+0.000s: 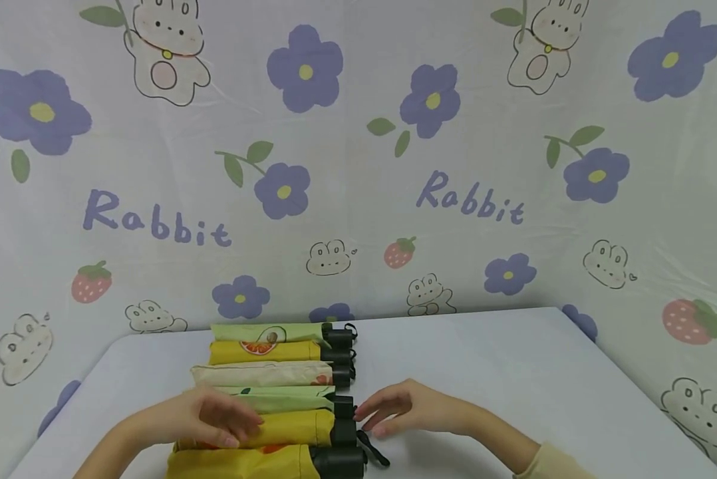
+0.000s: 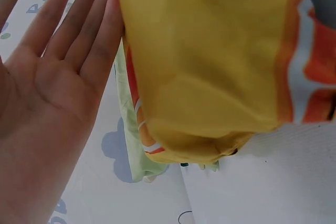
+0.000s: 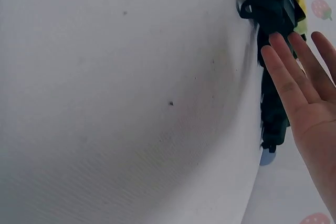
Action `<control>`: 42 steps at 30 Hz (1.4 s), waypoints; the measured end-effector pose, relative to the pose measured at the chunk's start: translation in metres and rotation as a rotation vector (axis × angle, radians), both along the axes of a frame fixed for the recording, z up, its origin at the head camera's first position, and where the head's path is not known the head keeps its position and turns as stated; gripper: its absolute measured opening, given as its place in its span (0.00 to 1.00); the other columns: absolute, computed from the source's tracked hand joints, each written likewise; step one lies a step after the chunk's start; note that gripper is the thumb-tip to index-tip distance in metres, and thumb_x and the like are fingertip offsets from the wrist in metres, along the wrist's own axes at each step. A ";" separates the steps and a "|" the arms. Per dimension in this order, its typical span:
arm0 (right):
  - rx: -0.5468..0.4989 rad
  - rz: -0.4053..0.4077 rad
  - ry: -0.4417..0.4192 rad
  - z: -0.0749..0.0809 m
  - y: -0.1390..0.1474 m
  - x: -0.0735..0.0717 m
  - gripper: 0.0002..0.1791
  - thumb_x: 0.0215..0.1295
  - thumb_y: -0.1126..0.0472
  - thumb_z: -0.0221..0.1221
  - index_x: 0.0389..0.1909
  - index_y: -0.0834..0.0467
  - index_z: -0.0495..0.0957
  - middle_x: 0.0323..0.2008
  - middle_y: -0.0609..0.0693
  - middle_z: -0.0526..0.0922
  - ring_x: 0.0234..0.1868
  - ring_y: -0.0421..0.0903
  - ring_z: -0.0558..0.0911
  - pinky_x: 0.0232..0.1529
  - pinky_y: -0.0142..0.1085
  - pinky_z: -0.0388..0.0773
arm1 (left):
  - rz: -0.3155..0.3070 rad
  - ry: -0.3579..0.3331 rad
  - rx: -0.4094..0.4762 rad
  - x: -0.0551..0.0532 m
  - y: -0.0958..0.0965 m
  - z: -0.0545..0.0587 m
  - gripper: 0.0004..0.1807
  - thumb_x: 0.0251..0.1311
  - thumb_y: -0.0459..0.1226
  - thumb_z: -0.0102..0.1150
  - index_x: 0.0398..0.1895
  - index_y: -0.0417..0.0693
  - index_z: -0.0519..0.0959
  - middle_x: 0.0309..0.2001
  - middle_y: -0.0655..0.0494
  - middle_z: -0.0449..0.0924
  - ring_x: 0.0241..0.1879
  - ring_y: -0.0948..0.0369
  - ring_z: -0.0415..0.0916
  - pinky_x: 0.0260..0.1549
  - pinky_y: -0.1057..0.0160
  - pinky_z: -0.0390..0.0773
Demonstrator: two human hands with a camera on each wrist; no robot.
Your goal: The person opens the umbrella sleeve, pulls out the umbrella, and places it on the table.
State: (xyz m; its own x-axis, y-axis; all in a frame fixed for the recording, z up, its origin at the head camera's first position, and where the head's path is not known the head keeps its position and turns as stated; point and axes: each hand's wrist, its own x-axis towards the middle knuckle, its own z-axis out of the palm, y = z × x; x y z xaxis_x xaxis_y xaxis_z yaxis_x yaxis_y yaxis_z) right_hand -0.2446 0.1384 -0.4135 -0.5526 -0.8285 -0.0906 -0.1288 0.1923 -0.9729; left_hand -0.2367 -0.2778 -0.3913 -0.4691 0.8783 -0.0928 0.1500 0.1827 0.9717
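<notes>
Several folded umbrellas lie side by side, their black handles pointing right. Nearest is a yellow umbrella with orange-slice prints, and behind it another yellow umbrella. Farther back come a green umbrella, a cream umbrella, a yellow umbrella and an avocado-print green umbrella. My left hand hovers over the near yellow ones, fingers extended in the left wrist view; contact is unclear. Just right of the handles is my right hand, fingers loosely spread, holding nothing.
The umbrellas rest on a white table, whose surface extends to their right. A white cloth printed with rabbits and flowers hangs behind and at the sides. A black wrist strap trails from a near handle.
</notes>
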 end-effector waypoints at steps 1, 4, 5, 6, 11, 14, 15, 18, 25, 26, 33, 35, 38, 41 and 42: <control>-0.002 0.005 0.004 0.000 0.000 0.001 0.24 0.68 0.57 0.60 0.62 0.61 0.74 0.61 0.61 0.78 0.62 0.64 0.76 0.56 0.29 0.77 | -0.012 -0.007 0.003 0.000 0.000 -0.001 0.21 0.69 0.29 0.52 0.63 0.32 0.71 0.59 0.32 0.75 0.52 0.62 0.81 0.52 0.67 0.80; 0.001 0.004 0.012 0.000 -0.001 0.002 0.22 0.67 0.57 0.60 0.59 0.62 0.76 0.58 0.62 0.79 0.60 0.62 0.78 0.55 0.30 0.77 | -0.046 -0.014 0.025 0.002 0.000 -0.003 0.21 0.68 0.28 0.52 0.63 0.29 0.70 0.59 0.29 0.74 0.53 0.62 0.80 0.53 0.66 0.80; 0.006 0.003 0.013 0.000 -0.001 0.002 0.21 0.67 0.57 0.60 0.58 0.63 0.77 0.57 0.62 0.80 0.59 0.61 0.79 0.55 0.30 0.77 | -0.050 -0.019 0.026 0.002 0.000 -0.003 0.21 0.68 0.28 0.52 0.63 0.29 0.70 0.59 0.29 0.73 0.54 0.62 0.80 0.53 0.66 0.80; 0.014 0.002 0.012 0.000 -0.002 0.002 0.20 0.67 0.57 0.61 0.57 0.63 0.78 0.55 0.62 0.81 0.58 0.60 0.80 0.55 0.30 0.77 | -0.055 -0.021 0.027 0.003 0.000 -0.003 0.22 0.67 0.28 0.52 0.63 0.29 0.70 0.60 0.28 0.73 0.55 0.62 0.80 0.53 0.66 0.79; 0.054 0.000 -0.011 -0.004 -0.003 0.001 0.17 0.67 0.57 0.60 0.54 0.60 0.80 0.53 0.59 0.83 0.56 0.54 0.82 0.54 0.29 0.78 | -0.050 -0.030 0.021 0.005 0.002 -0.005 0.23 0.66 0.29 0.55 0.62 0.27 0.70 0.60 0.27 0.72 0.56 0.63 0.79 0.54 0.68 0.78; 0.062 0.002 -0.020 -0.007 -0.003 0.000 0.17 0.67 0.57 0.60 0.53 0.60 0.80 0.53 0.59 0.83 0.54 0.50 0.83 0.54 0.30 0.78 | -0.046 -0.024 0.010 0.005 0.003 -0.006 0.23 0.66 0.29 0.56 0.62 0.28 0.70 0.60 0.28 0.72 0.56 0.64 0.79 0.55 0.68 0.78; 0.059 0.008 -0.023 -0.007 -0.003 0.000 0.17 0.67 0.57 0.60 0.53 0.61 0.80 0.53 0.61 0.83 0.53 0.48 0.83 0.53 0.30 0.78 | -0.047 -0.020 0.008 0.005 0.003 -0.007 0.23 0.66 0.29 0.56 0.63 0.28 0.70 0.60 0.29 0.72 0.57 0.64 0.79 0.55 0.68 0.78; 0.045 0.035 -0.022 -0.008 -0.003 -0.001 0.19 0.67 0.57 0.61 0.54 0.64 0.80 0.53 0.64 0.82 0.52 0.45 0.83 0.53 0.30 0.79 | -0.052 -0.014 0.003 0.004 0.002 -0.009 0.23 0.65 0.29 0.56 0.63 0.29 0.70 0.61 0.29 0.71 0.58 0.64 0.78 0.56 0.68 0.77; 0.037 0.052 -0.019 -0.015 -0.004 -0.004 0.20 0.65 0.59 0.62 0.56 0.64 0.79 0.54 0.65 0.82 0.53 0.46 0.83 0.52 0.30 0.80 | -0.043 -0.038 -0.002 0.004 0.003 -0.012 0.23 0.66 0.29 0.56 0.64 0.30 0.70 0.62 0.30 0.71 0.59 0.65 0.77 0.56 0.70 0.76; 0.041 0.046 -0.016 -0.016 -0.005 -0.004 0.20 0.65 0.58 0.63 0.55 0.64 0.79 0.53 0.64 0.82 0.51 0.44 0.84 0.51 0.29 0.80 | -0.041 -0.042 -0.001 0.005 0.004 -0.012 0.24 0.66 0.29 0.56 0.64 0.30 0.70 0.62 0.30 0.71 0.59 0.65 0.77 0.56 0.70 0.76; 0.031 -0.001 0.036 -0.024 -0.009 0.000 0.19 0.61 0.59 0.65 0.50 0.65 0.82 0.49 0.62 0.84 0.42 0.36 0.83 0.45 0.27 0.81 | -0.021 -0.031 0.002 0.008 0.007 -0.012 0.23 0.67 0.31 0.55 0.63 0.30 0.70 0.62 0.30 0.71 0.60 0.66 0.76 0.57 0.71 0.75; 0.031 -0.014 0.058 -0.025 -0.011 0.001 0.18 0.61 0.59 0.66 0.49 0.65 0.82 0.48 0.62 0.85 0.41 0.35 0.82 0.43 0.27 0.81 | -0.019 -0.027 0.008 0.009 0.007 -0.013 0.23 0.67 0.30 0.55 0.63 0.30 0.70 0.62 0.30 0.71 0.60 0.66 0.76 0.57 0.71 0.75; 0.039 -0.035 0.092 -0.024 -0.015 0.002 0.17 0.60 0.60 0.67 0.47 0.63 0.84 0.45 0.61 0.86 0.39 0.35 0.82 0.41 0.27 0.81 | -0.022 -0.026 0.019 0.009 0.007 -0.015 0.23 0.67 0.29 0.54 0.64 0.30 0.69 0.62 0.29 0.70 0.61 0.67 0.75 0.58 0.72 0.74; 0.047 -0.052 0.106 -0.024 -0.017 0.002 0.15 0.58 0.61 0.68 0.45 0.63 0.85 0.43 0.60 0.86 0.37 0.35 0.82 0.38 0.26 0.81 | -0.026 -0.017 0.026 0.009 0.007 -0.016 0.23 0.67 0.29 0.54 0.64 0.29 0.69 0.63 0.28 0.69 0.62 0.67 0.74 0.59 0.72 0.73; 0.048 -0.058 0.108 -0.024 -0.017 0.003 0.15 0.58 0.61 0.68 0.45 0.63 0.85 0.42 0.61 0.86 0.36 0.34 0.82 0.37 0.26 0.80 | -0.027 -0.021 0.026 0.009 0.007 -0.017 0.23 0.67 0.29 0.53 0.64 0.30 0.69 0.63 0.28 0.69 0.62 0.67 0.74 0.59 0.72 0.73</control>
State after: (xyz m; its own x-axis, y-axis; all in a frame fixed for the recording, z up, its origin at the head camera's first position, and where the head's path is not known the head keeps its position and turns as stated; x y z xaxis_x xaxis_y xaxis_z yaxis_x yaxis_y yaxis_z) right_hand -0.2421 0.1209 -0.4375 -0.6079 -0.7912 -0.0665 -0.2195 0.2480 -0.9436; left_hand -0.2279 -0.2704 -0.4080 -0.4435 0.8928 -0.0790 0.1339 0.1532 0.9791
